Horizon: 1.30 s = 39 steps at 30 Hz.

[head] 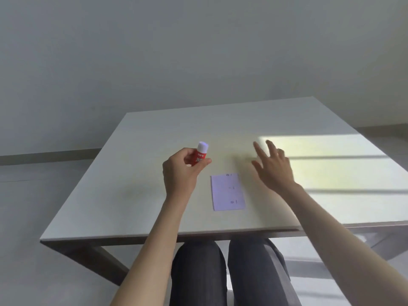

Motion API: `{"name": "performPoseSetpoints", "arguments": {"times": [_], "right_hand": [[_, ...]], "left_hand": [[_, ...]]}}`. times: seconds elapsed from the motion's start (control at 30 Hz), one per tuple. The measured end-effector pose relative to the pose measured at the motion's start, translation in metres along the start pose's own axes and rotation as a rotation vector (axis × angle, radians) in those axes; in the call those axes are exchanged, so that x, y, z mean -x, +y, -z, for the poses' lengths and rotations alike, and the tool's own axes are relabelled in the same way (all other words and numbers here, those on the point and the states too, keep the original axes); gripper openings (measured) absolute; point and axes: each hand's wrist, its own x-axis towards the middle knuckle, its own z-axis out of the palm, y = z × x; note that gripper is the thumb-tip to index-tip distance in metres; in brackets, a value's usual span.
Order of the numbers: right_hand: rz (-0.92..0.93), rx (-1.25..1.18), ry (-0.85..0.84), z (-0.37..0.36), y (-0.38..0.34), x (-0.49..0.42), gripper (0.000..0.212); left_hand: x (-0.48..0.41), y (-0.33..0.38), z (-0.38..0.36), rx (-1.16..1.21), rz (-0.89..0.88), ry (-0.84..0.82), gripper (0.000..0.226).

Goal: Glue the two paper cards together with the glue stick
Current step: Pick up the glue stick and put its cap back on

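My left hand (181,171) grips a red glue stick (199,154) with a white cap, held tilted above the white table (132,195). A pale lilac paper card (228,192) lies flat on the table, just right of my left hand and near the front edge. Only one card shape is visible; I cannot tell whether a second lies under it. My right hand (273,166) hovers to the right of the card and beyond it, fingers spread, blurred, holding nothing.
A patch of sunlight with window-bar shadows falls across the table's right side (331,168). The table's front edge (176,236) runs just above my knees (227,272). A plain wall stands behind the table.
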Motion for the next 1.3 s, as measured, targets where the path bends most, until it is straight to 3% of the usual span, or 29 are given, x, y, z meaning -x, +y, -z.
{"name": "performPoseSetpoints", "arguments": {"times": [0.07, 0.17, 0.23, 0.33, 0.4, 0.67, 0.77, 0.9, 1.0, 1.1, 1.13, 1.2, 1.3], "right_hand": [[0.036, 0.116, -0.061, -0.009, 0.017, -0.006, 0.053], [0.130, 0.179, 0.010, -0.008, 0.024, -0.006, 0.042], [0.086, -0.108, 0.089, 0.001, 0.014, -0.002, 0.030], [0.029, -0.876, 0.069, 0.032, -0.022, 0.010, 0.018], [0.113, -1.035, 0.016, 0.051, -0.044, 0.017, 0.021], [0.286, -0.882, -0.048, 0.069, -0.070, 0.018, 0.026], [0.298, -0.816, -0.091, 0.068, -0.075, 0.017, 0.015], [0.179, -0.524, -0.087, 0.066, -0.082, 0.014, 0.054], [0.317, -0.635, -0.134, 0.073, -0.076, 0.016, 0.028], [0.394, -0.724, -0.131, 0.073, -0.074, 0.020, 0.017], [0.347, -0.686, -0.081, 0.072, -0.075, 0.021, 0.021], [0.238, -0.502, -0.005, 0.071, -0.079, 0.021, 0.048], [0.158, -0.471, 0.010, 0.073, -0.081, 0.022, 0.071]], "left_hand": [[0.001, -0.002, 0.004, -0.112, -0.061, 0.015, 0.021], [0.003, -0.003, 0.003, -0.206, -0.122, 0.035, 0.019], [0.003, -0.002, 0.001, -0.224, -0.141, 0.035, 0.018], [0.005, 0.000, -0.002, -0.224, -0.149, 0.008, 0.017], [0.006, 0.003, -0.005, -0.228, -0.160, -0.020, 0.018], [0.009, 0.007, 0.003, -0.328, -0.294, -0.086, 0.024], [0.011, 0.008, 0.004, -0.347, -0.325, -0.088, 0.024], [0.015, 0.010, 0.003, -0.355, -0.347, -0.106, 0.026], [0.012, 0.011, 0.006, -0.337, -0.333, -0.106, 0.025], [0.009, 0.012, 0.009, -0.327, -0.341, -0.113, 0.026], [0.009, 0.013, 0.009, -0.331, -0.355, -0.123, 0.027], [0.011, 0.013, 0.006, -0.347, -0.367, -0.143, 0.028], [-0.002, 0.008, 0.003, -0.254, -0.233, -0.118, 0.024]]}}
